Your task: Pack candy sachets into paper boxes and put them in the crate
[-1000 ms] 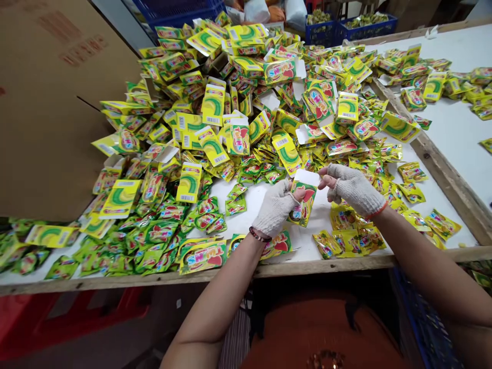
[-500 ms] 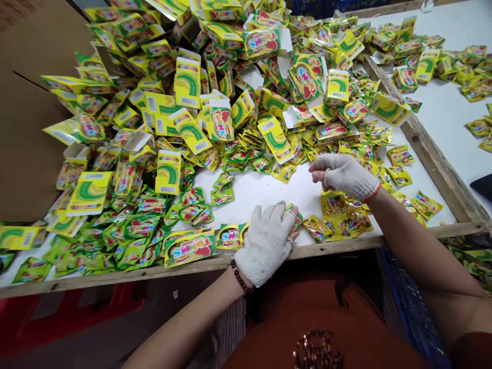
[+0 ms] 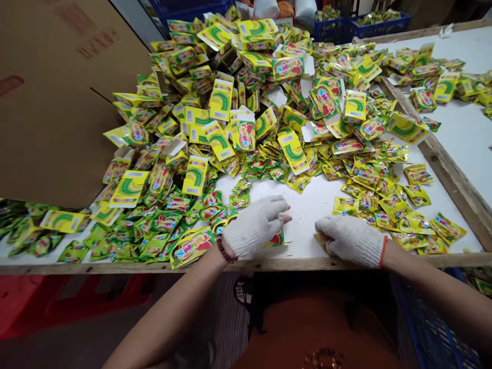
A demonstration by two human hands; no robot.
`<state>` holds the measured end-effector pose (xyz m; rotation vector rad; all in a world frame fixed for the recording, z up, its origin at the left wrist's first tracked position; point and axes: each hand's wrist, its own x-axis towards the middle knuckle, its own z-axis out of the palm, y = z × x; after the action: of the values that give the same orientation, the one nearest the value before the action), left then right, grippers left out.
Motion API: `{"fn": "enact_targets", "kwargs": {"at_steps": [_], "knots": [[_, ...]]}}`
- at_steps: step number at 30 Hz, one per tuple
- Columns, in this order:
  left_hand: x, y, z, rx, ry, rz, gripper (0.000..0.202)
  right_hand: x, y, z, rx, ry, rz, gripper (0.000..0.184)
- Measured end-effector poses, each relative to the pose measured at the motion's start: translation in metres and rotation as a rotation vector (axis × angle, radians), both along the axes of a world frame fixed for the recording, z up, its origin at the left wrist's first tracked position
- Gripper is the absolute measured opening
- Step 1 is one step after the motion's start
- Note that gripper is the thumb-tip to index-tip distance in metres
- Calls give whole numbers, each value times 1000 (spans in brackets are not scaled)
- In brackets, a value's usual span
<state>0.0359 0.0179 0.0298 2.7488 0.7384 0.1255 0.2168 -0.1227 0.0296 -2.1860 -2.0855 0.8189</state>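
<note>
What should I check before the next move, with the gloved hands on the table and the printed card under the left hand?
1. Left hand and right hand both wear white knit gloves: ok.
2. Printed card under the left hand: mostly covered, so its position: cannot tell.
3. Yellow sachet at the right hand: held or only touched: cannot tell.
4. Yellow-green carton beside the left hand: its lower edge reaches the wooden table rail: not ok.

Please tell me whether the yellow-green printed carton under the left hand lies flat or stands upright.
Flat: the printed carton sits under the left hand, its white flap on the table.
</note>
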Motion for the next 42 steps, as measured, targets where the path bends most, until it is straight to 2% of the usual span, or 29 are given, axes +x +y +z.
{"fn": "enact_targets", "kwargs": {"at_steps": [5, 9, 12, 14, 16, 19, 22, 25, 27, 29, 31, 33, 35, 38, 40, 42], "knots": [[40, -26, -4, -88, 50, 29, 30, 20, 22, 6, 248, 211, -147, 13], [64, -51, -8, -191, 213, -18, 26, 38, 46, 3, 385, 287, -194, 6], [72, -65, -9, -212, 306, -65, 23, 48, 51, -4, 434, 370, -268, 10], [67, -68, -12, -234, 306, -73, 23, 52, 48, -8, 446, 398, -297, 12], [57, -67, -16, -301, 256, -69, 29, 55, 43, -12, 450, 403, -302, 12], [41, -63, -22, -536, 156, -14, 42, 57, 38, -15, 466, 405, -306, 13], [32, -58, -25, -763, 5, 88, 33, 55, 36, -16, 445, 470, -294, 18], [30, -46, -24, -852, -245, 214, 17, 49, 36, -14, 351, 686, -227, 28], [30, -32, -21, -937, -391, 268, 21, 45, 36, -14, 293, 798, -156, 31], [32, -18, -19, -1008, -480, 283, 28, 40, 38, -17, 276, 825, -145, 29], [34, -9, -18, -1017, -532, 286, 27, 36, 40, -21, 297, 800, -216, 23], [37, -5, -18, -956, -570, 297, 25, 33, 41, -25, 360, 742, -284, 16], [41, -7, -18, -909, -571, 294, 27, 29, 42, -27, 453, 677, -316, 11], [47, -12, -17, -954, -518, 275, 31, 25, 42, -27, 568, 703, -386, 13], [51, -14, -15, -949, -498, 268, 27, 24, 42, -26, 513, 830, -455, 24], [52, -11, -13, -893, -455, 215, 25, 24, 42, -25, 357, 948, -497, 30]]}}
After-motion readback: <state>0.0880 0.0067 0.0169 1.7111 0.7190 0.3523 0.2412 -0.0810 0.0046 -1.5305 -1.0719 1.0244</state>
